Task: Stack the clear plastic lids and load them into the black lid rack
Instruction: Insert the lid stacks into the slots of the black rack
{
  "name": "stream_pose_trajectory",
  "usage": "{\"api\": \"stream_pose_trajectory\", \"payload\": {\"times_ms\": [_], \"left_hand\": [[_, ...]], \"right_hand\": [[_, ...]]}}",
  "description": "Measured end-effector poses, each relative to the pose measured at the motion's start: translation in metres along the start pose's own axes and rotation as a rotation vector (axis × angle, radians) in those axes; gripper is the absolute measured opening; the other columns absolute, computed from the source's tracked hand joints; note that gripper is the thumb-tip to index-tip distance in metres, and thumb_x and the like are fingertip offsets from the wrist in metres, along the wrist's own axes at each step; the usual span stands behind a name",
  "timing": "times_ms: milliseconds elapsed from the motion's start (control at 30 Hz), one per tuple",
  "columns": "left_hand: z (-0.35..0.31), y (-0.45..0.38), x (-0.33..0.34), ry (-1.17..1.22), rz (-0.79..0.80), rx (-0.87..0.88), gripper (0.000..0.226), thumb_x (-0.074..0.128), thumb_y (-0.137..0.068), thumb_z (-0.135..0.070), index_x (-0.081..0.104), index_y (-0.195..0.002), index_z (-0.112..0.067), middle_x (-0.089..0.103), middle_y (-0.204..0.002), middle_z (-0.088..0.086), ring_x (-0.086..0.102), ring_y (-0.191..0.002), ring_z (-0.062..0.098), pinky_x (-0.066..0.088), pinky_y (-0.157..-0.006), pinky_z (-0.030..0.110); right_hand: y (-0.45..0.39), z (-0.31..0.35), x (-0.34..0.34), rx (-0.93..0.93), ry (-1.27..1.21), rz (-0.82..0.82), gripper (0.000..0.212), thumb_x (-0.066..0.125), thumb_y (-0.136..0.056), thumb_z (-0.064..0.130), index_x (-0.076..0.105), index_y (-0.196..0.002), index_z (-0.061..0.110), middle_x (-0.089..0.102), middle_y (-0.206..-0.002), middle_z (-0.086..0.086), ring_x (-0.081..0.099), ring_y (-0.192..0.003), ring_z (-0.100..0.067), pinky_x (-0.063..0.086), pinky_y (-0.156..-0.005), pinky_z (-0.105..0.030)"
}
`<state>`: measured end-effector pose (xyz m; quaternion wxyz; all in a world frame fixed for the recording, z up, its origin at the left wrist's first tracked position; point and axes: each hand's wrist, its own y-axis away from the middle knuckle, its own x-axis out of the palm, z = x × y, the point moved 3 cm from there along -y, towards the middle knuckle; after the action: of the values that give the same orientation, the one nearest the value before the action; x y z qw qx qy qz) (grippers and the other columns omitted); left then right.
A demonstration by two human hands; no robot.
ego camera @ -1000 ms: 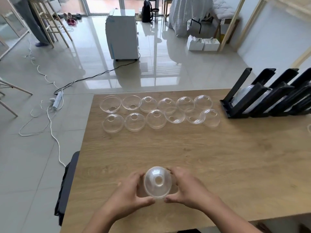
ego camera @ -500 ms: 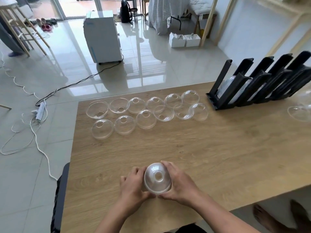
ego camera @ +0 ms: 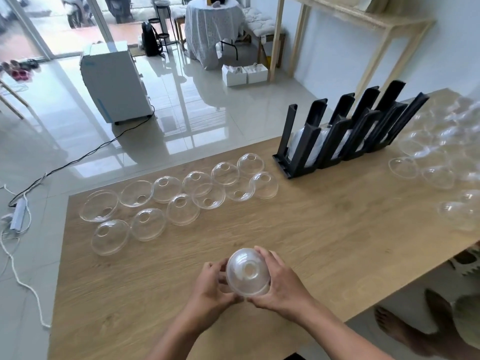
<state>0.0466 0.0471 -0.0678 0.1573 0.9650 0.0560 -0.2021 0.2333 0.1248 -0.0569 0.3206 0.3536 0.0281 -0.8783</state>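
Note:
A stack of clear dome lids (ego camera: 248, 272) is held between both hands just above the wooden table (ego camera: 324, 242), near its front edge. My left hand (ego camera: 210, 287) grips its left side and my right hand (ego camera: 281, 281) curls round its right side. Several loose clear lids (ego camera: 179, 196) lie in two rows at the table's far left. The black lid rack (ego camera: 345, 136) stands at the far right of the table, with clear lids in its nearest slots. More clear lids (ego camera: 446, 162) lie to the right of the rack.
The table's left edge drops to a tiled floor with a white cable (ego camera: 15, 255) and a power strip (ego camera: 18, 216). A white appliance (ego camera: 114, 81) stands on the floor beyond. A bare foot (ego camera: 400, 326) shows below the table's right front edge.
The view has swung to the right, so the rack and the lids beyond it come further into sight. Both hands keep hold of the lid stack at the front of the table.

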Motion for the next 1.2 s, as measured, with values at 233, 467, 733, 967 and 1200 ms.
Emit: {"api": "stream_pose_trajectory", "payload": {"times_ms": [233,467,733,967,1200], "left_hand": [[-0.073,-0.045,0.042,0.137,0.055,0.054,0.073,0.089,-0.065,-0.016,0.059,-0.130,-0.030,0.074,-0.103,0.005,0.071,-0.103,0.024,0.054,-0.096,0.055],[-0.181,-0.100,0.063,0.117,0.139,0.173,0.063,0.069,-0.082,-0.008,0.058,-0.128,-0.049,0.048,-0.119,0.006,0.072,-0.078,0.013,0.052,-0.056,0.025],[-0.288,-0.168,0.074,0.141,0.175,0.287,0.049,0.062,-0.084,-0.006,0.062,-0.122,-0.037,0.070,-0.108,0.009,0.068,-0.072,0.022,0.042,-0.054,0.026],[-0.369,-0.243,0.074,0.108,0.001,0.225,0.029,0.060,-0.087,-0.017,0.065,-0.113,-0.029,0.075,-0.105,-0.007,0.066,-0.073,0.007,0.049,-0.069,0.021],[-0.410,-0.315,0.078,0.293,-0.085,0.029,0.039,0.053,-0.070,-0.040,0.065,-0.101,-0.018,0.070,-0.105,0.009,0.064,-0.096,0.021,0.047,-0.079,0.037]], "right_hand": [[-0.009,-0.023,-0.091,0.010,0.029,-0.074,0.117,0.090,-0.063,0.046,0.026,-0.160,0.031,0.040,-0.144,0.017,0.049,-0.126,-0.002,0.044,-0.102,-0.016],[-0.030,-0.033,-0.202,-0.021,0.117,-0.182,0.111,0.088,-0.058,0.050,0.025,-0.150,0.045,0.042,-0.127,0.025,0.053,-0.109,-0.003,0.050,-0.084,-0.015],[-0.078,-0.029,-0.325,-0.093,0.201,-0.267,0.107,0.089,-0.057,0.052,0.032,-0.146,0.040,0.048,-0.122,0.015,0.054,-0.107,-0.009,0.051,-0.088,-0.027],[-0.143,-0.027,-0.426,-0.134,0.245,-0.268,0.119,0.090,-0.054,0.055,0.033,-0.154,0.024,0.053,-0.133,0.006,0.055,-0.115,-0.015,0.047,-0.095,-0.025],[-0.208,-0.036,-0.486,-0.083,0.310,-0.150,0.107,0.092,-0.056,0.051,0.041,-0.145,0.022,0.060,-0.116,0.007,0.063,-0.101,-0.013,0.058,-0.084,-0.032]]}}
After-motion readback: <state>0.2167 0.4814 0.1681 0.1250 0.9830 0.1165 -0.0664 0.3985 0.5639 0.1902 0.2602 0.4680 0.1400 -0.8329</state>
